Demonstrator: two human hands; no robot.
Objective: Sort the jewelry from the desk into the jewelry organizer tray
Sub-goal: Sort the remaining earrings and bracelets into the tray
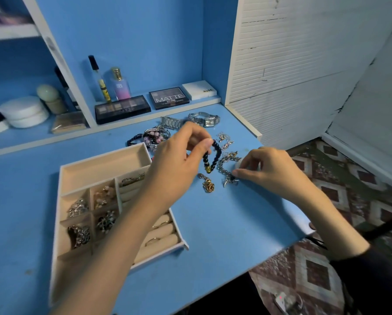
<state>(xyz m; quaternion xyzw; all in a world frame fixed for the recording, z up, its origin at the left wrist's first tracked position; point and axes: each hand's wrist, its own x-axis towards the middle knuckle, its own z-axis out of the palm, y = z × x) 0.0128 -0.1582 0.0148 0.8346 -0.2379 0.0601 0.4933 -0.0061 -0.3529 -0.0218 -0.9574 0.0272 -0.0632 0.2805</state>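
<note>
left hand point(176, 164) is pinching the limp, light black beaded bracelet point(219, 153), dangling below its fingers; right hand point(270, 169) is touching a silver chain point(223, 165), grip unclear

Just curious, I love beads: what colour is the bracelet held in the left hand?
The bracelet has black beads with a gold-coloured piece at the bottom; head view.

A blue desk point(224, 223) with white-edged shelves point(13, 31) meets a white slatted panel point(292, 64) above patterned floor tiles point(361, 178).
</note>
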